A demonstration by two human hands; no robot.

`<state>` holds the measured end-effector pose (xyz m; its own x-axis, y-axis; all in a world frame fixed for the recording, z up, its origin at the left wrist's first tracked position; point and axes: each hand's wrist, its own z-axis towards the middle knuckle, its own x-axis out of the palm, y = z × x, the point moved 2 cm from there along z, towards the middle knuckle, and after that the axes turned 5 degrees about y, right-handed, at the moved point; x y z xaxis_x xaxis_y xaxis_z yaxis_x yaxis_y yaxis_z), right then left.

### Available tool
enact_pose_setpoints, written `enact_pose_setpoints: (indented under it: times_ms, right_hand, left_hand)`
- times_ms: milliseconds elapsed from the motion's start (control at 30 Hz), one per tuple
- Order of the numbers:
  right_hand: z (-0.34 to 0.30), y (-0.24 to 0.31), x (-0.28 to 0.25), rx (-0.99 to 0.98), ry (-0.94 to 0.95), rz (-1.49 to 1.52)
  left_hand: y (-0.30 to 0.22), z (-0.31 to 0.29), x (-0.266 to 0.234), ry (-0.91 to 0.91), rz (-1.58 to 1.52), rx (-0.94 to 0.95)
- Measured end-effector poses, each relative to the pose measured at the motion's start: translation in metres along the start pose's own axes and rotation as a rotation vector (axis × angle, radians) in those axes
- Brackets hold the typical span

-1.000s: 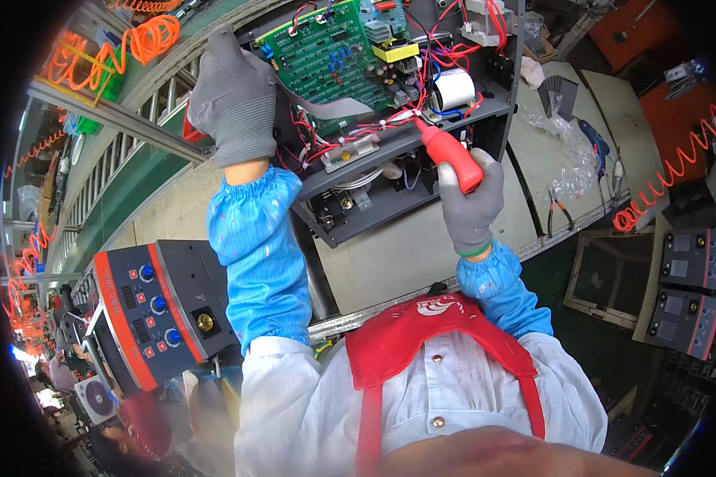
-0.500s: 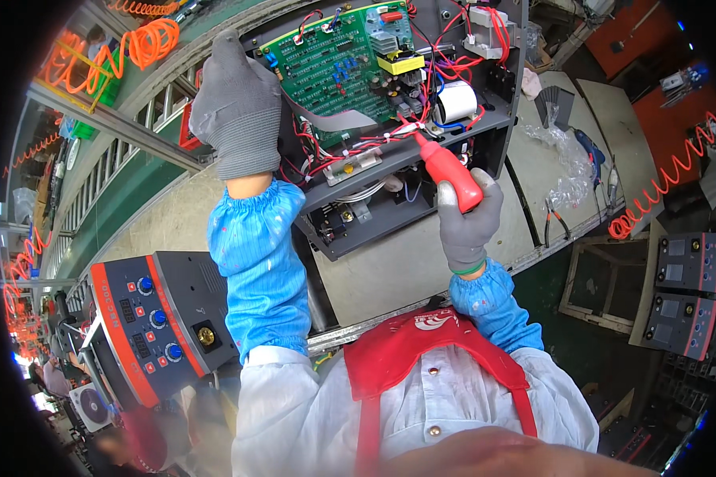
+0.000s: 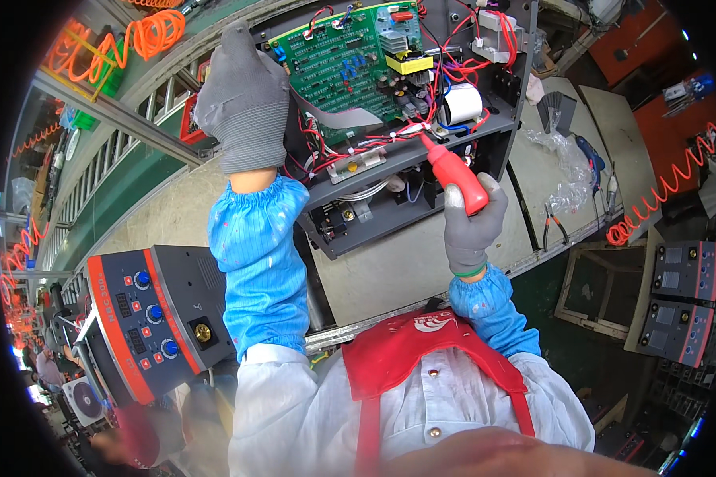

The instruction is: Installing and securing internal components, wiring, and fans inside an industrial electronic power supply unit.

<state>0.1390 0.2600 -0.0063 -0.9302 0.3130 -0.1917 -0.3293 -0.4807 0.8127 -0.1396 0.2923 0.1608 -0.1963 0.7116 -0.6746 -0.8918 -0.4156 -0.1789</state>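
My right hand (image 3: pixel 476 222), in a grey glove, grips a red squeeze bottle (image 3: pixel 460 179) from below. The bottle tilts up and left, its thin tip at a bundle of red and white wires (image 3: pixel 390 137) along the front of an open grey machine housing (image 3: pixel 374 176). Within the housing, a green circuit board (image 3: pixel 342 67) stands behind a loose grey ribbon cable (image 3: pixel 346 119). A white cylindrical part (image 3: pixel 461 105) sits right of the bottle's tip. My left hand (image 3: pixel 243 107), also gloved, is closed at the housing's left edge beside the board; its fingertips are partly hidden.
A finished-looking machine with blue knobs (image 3: pixel 147 314) stands at the lower left. On the bench at right lie clear plastic wrap (image 3: pixel 565 163) and orange-handled pliers (image 3: pixel 555 226). Two control panels (image 3: pixel 676 298) stand at far right. Orange coiled hoses (image 3: pixel 155 36) hang at upper left.
The view has shifted slightly, so the housing and bottle appear a little farther right. The bottle's tip stays at the wire bundle, and both hands keep their places on the work.
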Motion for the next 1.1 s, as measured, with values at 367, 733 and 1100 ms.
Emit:
enact_pose_setpoints:
  times_ms: [367, 733, 1100]
  right_hand:
    - [0.003, -0.007, -0.001, 0.028, -0.016, 0.014]
    - [0.012, -0.003, 0.001, -0.12, -0.074, -0.045]
    - [0.012, -0.023, 0.003, -0.138, -0.138, -0.036]
  left_hand:
    - [-0.001, 0.001, 0.005, -0.021, 0.006, 0.008]
    - [0.006, 0.015, 0.011, 0.131, 0.046, -0.019]
    - [0.008, 0.016, 0.011, 0.166, 0.161, -0.014]
